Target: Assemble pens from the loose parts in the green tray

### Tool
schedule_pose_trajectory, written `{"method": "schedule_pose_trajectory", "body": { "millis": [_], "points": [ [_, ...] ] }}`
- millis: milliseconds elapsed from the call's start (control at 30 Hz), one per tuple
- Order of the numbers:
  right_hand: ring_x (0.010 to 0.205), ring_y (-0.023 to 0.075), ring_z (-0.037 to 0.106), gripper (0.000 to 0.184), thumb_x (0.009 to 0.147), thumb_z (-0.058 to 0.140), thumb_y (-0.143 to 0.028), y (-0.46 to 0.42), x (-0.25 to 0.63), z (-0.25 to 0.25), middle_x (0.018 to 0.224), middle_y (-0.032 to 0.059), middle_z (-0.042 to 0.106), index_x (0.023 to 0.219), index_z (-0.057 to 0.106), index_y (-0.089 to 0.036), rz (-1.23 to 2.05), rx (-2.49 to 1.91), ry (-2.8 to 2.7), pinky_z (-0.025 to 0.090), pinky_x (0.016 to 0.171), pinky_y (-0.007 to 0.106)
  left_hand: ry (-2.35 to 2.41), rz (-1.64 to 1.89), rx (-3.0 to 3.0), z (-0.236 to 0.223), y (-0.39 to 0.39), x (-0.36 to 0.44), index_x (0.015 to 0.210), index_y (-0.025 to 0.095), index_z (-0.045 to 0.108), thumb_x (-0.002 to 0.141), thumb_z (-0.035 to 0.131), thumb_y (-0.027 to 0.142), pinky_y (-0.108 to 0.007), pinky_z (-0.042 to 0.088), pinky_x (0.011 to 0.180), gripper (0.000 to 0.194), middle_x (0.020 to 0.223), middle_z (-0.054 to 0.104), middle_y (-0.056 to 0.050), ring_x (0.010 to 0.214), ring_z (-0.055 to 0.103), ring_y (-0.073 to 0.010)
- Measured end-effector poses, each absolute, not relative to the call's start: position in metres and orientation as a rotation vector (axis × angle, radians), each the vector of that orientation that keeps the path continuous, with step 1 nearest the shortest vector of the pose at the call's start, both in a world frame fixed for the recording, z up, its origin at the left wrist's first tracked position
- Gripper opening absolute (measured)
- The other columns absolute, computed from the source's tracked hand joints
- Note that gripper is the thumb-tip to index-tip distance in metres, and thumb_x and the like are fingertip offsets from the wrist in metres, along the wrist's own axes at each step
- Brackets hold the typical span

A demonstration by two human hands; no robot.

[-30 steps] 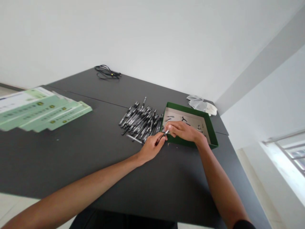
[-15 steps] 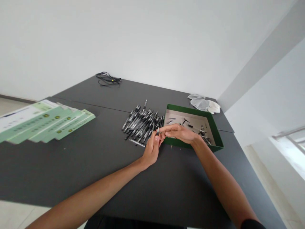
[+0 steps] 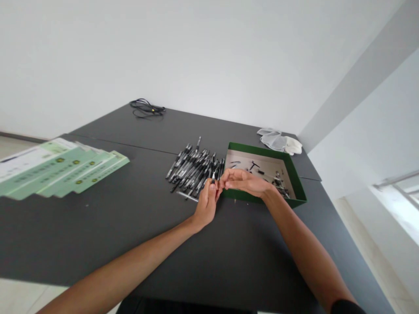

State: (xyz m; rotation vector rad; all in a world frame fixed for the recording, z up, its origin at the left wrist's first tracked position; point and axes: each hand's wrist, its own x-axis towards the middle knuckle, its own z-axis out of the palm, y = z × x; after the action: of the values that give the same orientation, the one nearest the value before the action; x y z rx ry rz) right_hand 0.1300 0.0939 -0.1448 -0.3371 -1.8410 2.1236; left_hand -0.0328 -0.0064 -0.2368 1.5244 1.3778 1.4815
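Note:
My left hand is closed round a pen, whose pale pointed tip sticks up above the thumb. Close against it, my right hand has its fingers bent and drawn together, their tips touching the left fingers; whatever they pinch is hidden. Just behind the left hand lies a heap of black and clear pens, with one clear tube at its near edge. Under and behind the right hand stands a green box, holding loose pen parts and a small black T-shaped piece.
Fanned green-and-white booklets lie on the left of the dark table. A coiled black cable rests at the back left, and white gloves or cloths at the back right. A white wall rises behind the table.
The pen in my left hand has shifted slightly left. My right fingers, stretched out across it before, are now more bent and drawn back a little to the right.

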Motion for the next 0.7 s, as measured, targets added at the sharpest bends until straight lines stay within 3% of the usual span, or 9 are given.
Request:
{"method": "schedule_pose_trajectory", "body": {
  "millis": [100, 167, 300, 367, 467, 533, 633, 700],
  "points": [
    [0.097, 0.0155, 0.067, 0.056, 0.087, 0.08, -0.03, 0.094, 0.129, -0.145, 0.103, 0.0043, 0.071, 0.138, 0.059, -0.02, 2.144, -0.324, -1.863, 0.05, 0.095, 0.033, 1.393, 1.55, 1.537, -0.235, -0.007, -0.032, 0.093, 0.022, 0.047, 0.108, 0.024, 0.06, -0.03, 0.041, 0.069, 0.047, 0.078, 0.049, 0.001, 0.07, 0.047, -0.0153],
    [0.097, 0.0162, 0.068, 0.055, 0.088, 0.079, -0.032, 0.094, 0.128, -0.146, 0.103, 0.0054, 0.072, 0.138, 0.06, -0.019, 2.132, -0.309, -1.91, 0.05, 0.095, 0.034, 1.373, 1.552, 1.556, -0.234, -0.008, -0.032, 0.093, 0.022, 0.047, 0.108, 0.024, 0.06, -0.031, 0.042, 0.071, 0.047, 0.081, 0.05, 0.0, 0.073, 0.048, -0.0162],
    [0.093, 0.0166, 0.066, 0.024, 0.088, 0.079, -0.036, 0.095, 0.131, -0.145, 0.096, 0.0058, 0.071, 0.096, 0.07, -0.016, 2.092, -0.249, -1.933, 0.049, 0.09, 0.032, 1.283, 1.523, 1.476, -0.234, -0.008, -0.031, 0.089, 0.024, 0.041, 0.107, 0.026, 0.061, -0.029, 0.04, 0.063, 0.044, 0.078, 0.046, 0.001, 0.068, 0.044, -0.0154],
    [0.086, 0.0155, 0.063, 0.029, 0.088, 0.078, -0.039, 0.1, 0.138, -0.14, 0.09, 0.005, 0.068, 0.078, 0.062, -0.016, 2.013, -0.243, -1.938, 0.049, 0.083, 0.03, 1.24, 1.541, 1.415, -0.234, -0.007, -0.031, 0.089, 0.024, 0.038, 0.107, 0.026, 0.06, -0.027, 0.038, 0.059, 0.042, 0.076, 0.043, 0.002, 0.063, 0.04, -0.0142],
    [0.082, 0.0156, 0.06, 0.022, 0.094, 0.068, -0.039, 0.115, 0.156, -0.133, 0.091, 0.0049, 0.069, 0.088, 0.065, -0.018, 1.622, -0.46, -2.064, 0.047, 0.077, 0.029, 1.165, 1.512, 1.514, -0.233, -0.007, -0.033, 0.087, 0.024, 0.038, 0.107, 0.025, 0.06, -0.027, 0.036, 0.06, 0.043, 0.075, 0.043, 0.002, 0.062, 0.039, -0.0139],
    [0.092, 0.0181, 0.063, 0.017, 0.096, 0.062, -0.029, 0.13, 0.168, -0.133, 0.108, 0.008, 0.072, 0.107, 0.069, -0.018, 1.155, -0.709, -2.249, 0.049, 0.084, 0.031, 1.102, 1.439, 1.674, -0.231, -0.009, -0.034, 0.085, 0.023, 0.042, 0.107, 0.026, 0.06, -0.028, 0.037, 0.062, 0.046, 0.074, 0.045, 0.001, 0.065, 0.043, -0.0146],
    [0.117, 0.0238, 0.062, 0.037, 0.091, 0.058, -0.011, 0.154, 0.173, -0.146, 0.131, 0.0135, 0.068, 0.126, 0.068, -0.017, 0.512, -1.06, -2.533, 0.046, 0.103, 0.038, 1.027, 1.314, 1.858, -0.226, -0.013, -0.035, 0.09, 0.019, 0.054, 0.108, 0.029, 0.054, -0.029, 0.04, 0.069, 0.047, 0.077, 0.051, -0.001, 0.07, 0.049, -0.0157],
    [0.129, 0.0257, 0.058, 0.043, 0.089, 0.057, -0.006, 0.166, 0.166, -0.159, 0.137, 0.0155, 0.066, 0.131, 0.067, -0.015, 0.363, -1.144, -2.7, 0.04, 0.112, 0.039, 1.012, 1.241, 1.906, -0.222, -0.016, -0.036, 0.101, 0.018, 0.061, 0.109, 0.03, 0.051, -0.028, 0.042, 0.072, 0.046, 0.08, 0.057, -0.003, 0.072, 0.053, -0.0162]
  ]
}}
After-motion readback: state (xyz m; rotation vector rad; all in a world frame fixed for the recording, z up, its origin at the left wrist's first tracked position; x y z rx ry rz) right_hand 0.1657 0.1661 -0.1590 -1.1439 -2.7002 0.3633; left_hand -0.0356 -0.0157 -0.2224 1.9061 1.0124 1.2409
